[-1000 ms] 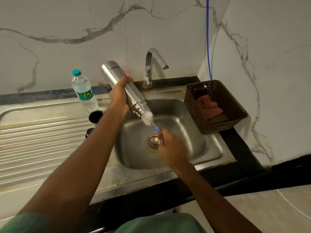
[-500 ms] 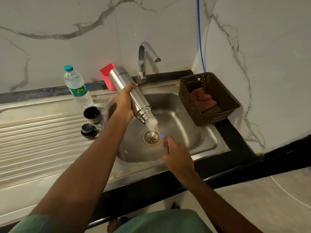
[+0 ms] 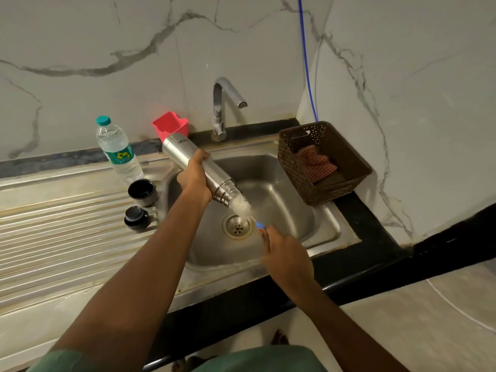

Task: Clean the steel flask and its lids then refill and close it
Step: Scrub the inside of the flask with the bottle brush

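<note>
Centre frame, over the sink (image 3: 290, 210): the steel flask (image 3: 217, 180) is tilted mouth-down, shiny, ridged at the neck. The left hand (image 3: 194, 174) wraps its body. White brush (image 3: 242, 206) bristles poke from the mouth, and the right hand (image 3: 287, 255) curls its fingers round the blue handle.

One view, head-worn, wide-angle. Faces forward and steeply down onto the sink (image 3: 284, 194), near; left hand (image 3: 194, 175) and right hand (image 3: 287, 256) sit mid-frame over the basin. Marble wall (image 3: 241, 44) fills the top, drainboard (image 3: 67, 237) left, floor (image 3: 429, 318) lower right.
</note>
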